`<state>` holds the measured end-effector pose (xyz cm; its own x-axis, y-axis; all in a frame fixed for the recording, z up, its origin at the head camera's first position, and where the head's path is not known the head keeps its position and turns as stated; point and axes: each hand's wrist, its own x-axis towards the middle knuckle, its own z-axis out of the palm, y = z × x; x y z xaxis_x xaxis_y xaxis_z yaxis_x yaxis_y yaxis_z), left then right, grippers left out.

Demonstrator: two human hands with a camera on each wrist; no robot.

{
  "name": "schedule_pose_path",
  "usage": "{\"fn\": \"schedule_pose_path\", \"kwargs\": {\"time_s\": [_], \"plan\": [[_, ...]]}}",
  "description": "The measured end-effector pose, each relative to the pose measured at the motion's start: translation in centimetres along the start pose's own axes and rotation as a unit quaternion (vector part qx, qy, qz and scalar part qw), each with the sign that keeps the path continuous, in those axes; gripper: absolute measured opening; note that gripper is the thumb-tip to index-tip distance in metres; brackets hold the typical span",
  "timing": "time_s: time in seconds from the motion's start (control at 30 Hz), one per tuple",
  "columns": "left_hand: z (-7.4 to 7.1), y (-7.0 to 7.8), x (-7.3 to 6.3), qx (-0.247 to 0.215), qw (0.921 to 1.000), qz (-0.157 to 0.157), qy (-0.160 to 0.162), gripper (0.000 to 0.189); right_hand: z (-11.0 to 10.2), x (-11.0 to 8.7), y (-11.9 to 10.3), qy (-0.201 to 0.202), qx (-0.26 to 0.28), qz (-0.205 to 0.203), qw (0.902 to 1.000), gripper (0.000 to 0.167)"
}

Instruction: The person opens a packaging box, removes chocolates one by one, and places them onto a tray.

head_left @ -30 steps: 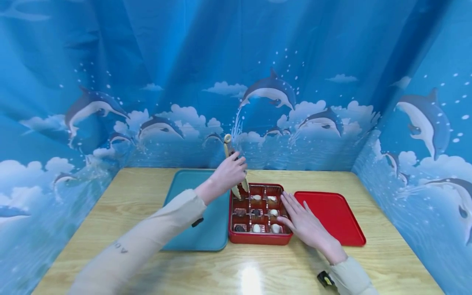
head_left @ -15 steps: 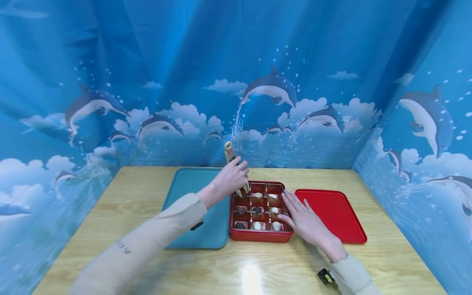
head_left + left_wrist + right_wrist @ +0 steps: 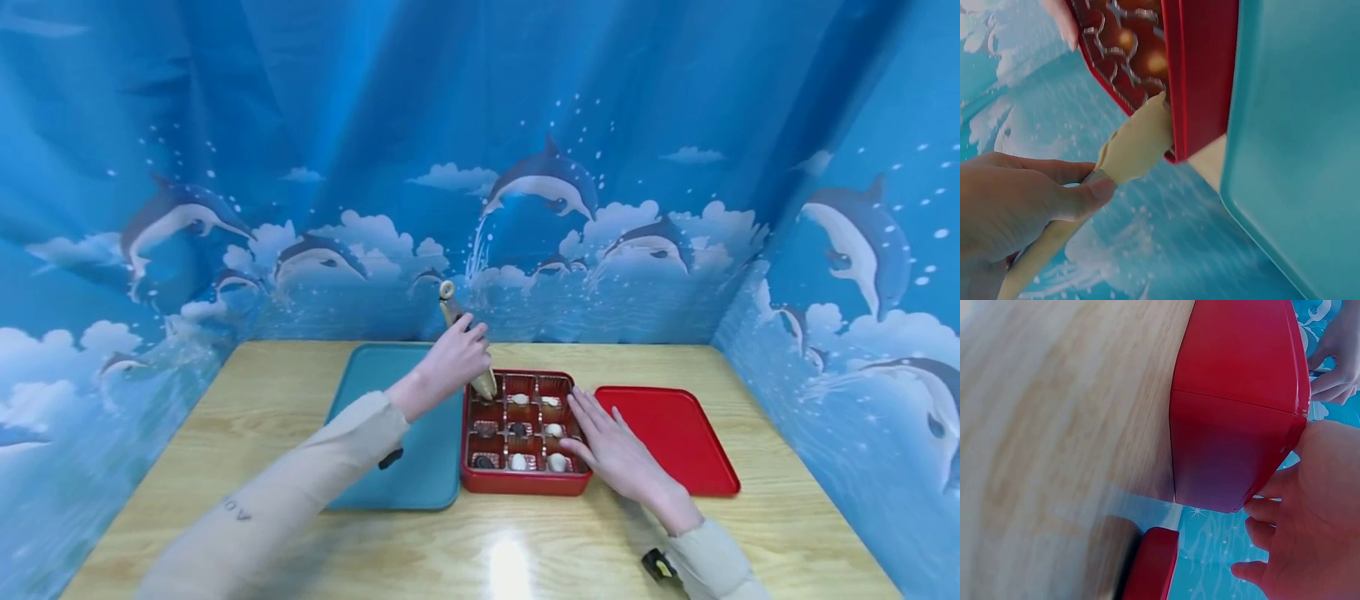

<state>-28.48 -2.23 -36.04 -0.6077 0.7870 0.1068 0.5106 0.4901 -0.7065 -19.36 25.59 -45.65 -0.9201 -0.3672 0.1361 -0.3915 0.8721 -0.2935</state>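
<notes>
In the head view, my left hand (image 3: 455,358) grips a pair of tongs (image 3: 483,383) with cream tips. In the left wrist view, thumb and fingers squeeze the tongs (image 3: 1138,140), whose tips are down inside the back left compartment of a red box (image 3: 525,482). Whether anything is between the tips is hidden. Clear dividers split the box into small cells holding dark and white chocolates, such as a white chocolate (image 3: 557,462) and a dark chocolate (image 3: 483,462). My right hand (image 3: 618,450) rests against the right rim of the box with straight fingers.
Left of the box lies a blue-green tray (image 3: 405,487), partly under my left forearm. To the right is a flat red lid or tray (image 3: 682,442). All stand on a wooden table (image 3: 285,375), with a dolphin-print curtain (image 3: 480,167) behind.
The tong tips, spread apart a second ago, now sit close together. My left hand has dipped, then shifted slightly left and upright with the tongs. My right hand stays on the rim.
</notes>
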Motion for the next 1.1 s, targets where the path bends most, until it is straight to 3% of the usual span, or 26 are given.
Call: {"fn": "schedule_pose_path", "kwargs": {"time_s": [0.27, 0.43, 0.63, 0.97, 1.1], "plan": [[-0.3, -0.9, -0.8, -0.015, 0.9994, -0.014, 0.027, 0.01, 0.1, -0.1, 0.1, 0.002, -0.005, 0.004, 1.0, 0.08], [-1.7, -0.3, 0.0, -0.006, 0.9998, -0.017, -0.01, 0.009, 0.1, 0.0, 0.1, 0.005, -0.003, 0.001, 1.0, 0.08], [-2.6, 0.3, 1.1, 0.004, 0.9977, 0.001, -0.068, 0.008, 0.2, 0.1, 0.0, 0.003, -0.004, -0.001, 1.0, 0.08], [-1.8, 1.0, 2.1, 0.006, 0.9934, 0.035, -0.108, 0.014, 0.2, 0.2, -0.1, 0.004, 0.005, -0.005, 1.0, 0.078], [-1.2, 0.5, 1.8, -0.009, 0.9961, 0.033, -0.082, 0.013, 0.3, 0.2, 0.0, 0.007, -0.001, -0.006, 1.0, 0.078]]}}
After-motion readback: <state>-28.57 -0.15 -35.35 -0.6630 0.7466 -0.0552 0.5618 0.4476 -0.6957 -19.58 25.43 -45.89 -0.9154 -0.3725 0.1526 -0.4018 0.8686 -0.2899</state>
